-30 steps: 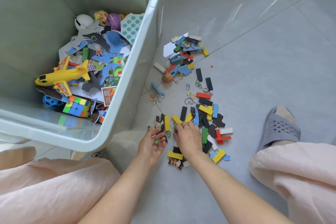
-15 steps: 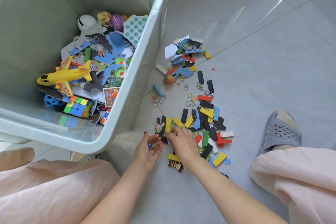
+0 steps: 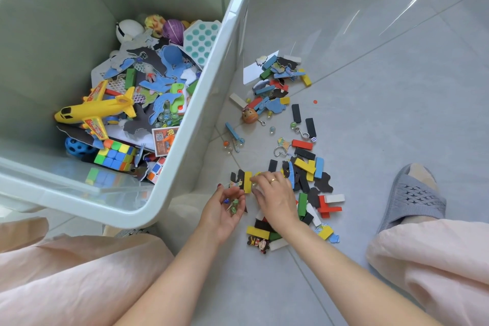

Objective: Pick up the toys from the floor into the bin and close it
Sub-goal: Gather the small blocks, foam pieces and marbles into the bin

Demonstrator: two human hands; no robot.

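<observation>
marbles point(image 3: 232, 205) lie in cupped left hand point(image 3: 221, 213), right hand point(image 3: 275, 197) seemingly pinching another.

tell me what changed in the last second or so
The right hand slid left to the yellow block, its fingers picking at a marble there. The left hand stayed cupped, now holding more marbles. Bin and floor pile unchanged.

Glossy tiled floor point(image 3: 370, 114), smooth plastic bin point(image 3: 211, 103), clear glass marbles point(image 3: 234, 205), matt painted blocks point(image 3: 304, 165).
</observation>
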